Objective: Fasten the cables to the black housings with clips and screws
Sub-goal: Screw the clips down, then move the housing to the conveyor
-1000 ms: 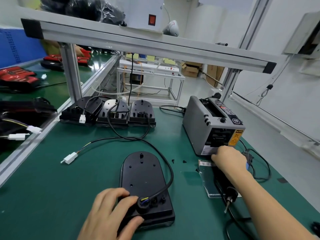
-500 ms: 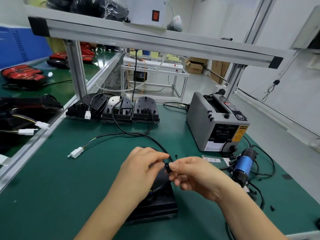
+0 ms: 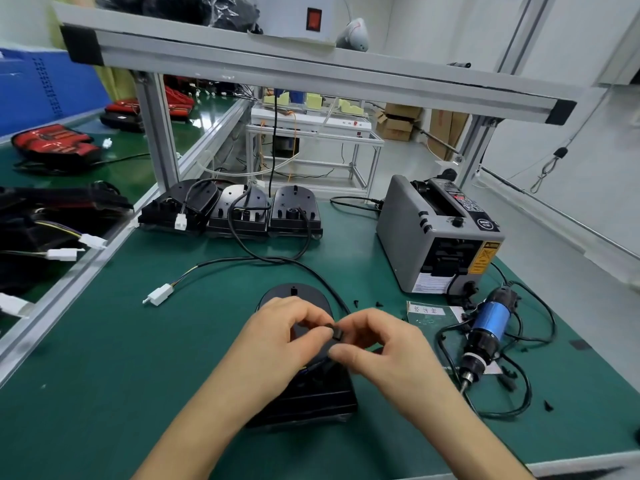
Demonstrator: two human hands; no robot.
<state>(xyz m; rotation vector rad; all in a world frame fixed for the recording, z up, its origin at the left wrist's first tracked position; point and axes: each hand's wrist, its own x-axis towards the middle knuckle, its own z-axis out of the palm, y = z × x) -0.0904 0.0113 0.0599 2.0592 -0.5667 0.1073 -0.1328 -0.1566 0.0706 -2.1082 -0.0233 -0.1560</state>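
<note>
Right hand (image 3: pixel 377 344) has come off the spot by the dispenser (image 3: pixel 415 237) where it was a second ago, and left hand (image 3: pixel 284 327) has lifted from the near end of the housing (image 3: pixel 294 292). They now meet above that housing. Each pinches a small black clip (image 3: pixel 336 332) between thumb and fingertips, the other fingers curled. The housing lies flat on the green mat (image 3: pixel 104 358) right in front of the person, its middle hidden by the hands. The cable (image 3: pixel 242 259) runs from a white plug (image 3: pixel 160 294) on the mat, loops back and comes in under the fingers. I cannot tell whether the clip is round it. A blue driver (image 3: pixel 488 323) lies to the right, just beside the dispenser. Three more housings (image 3: pixel 239 213) stand in a row at the back.
</note>
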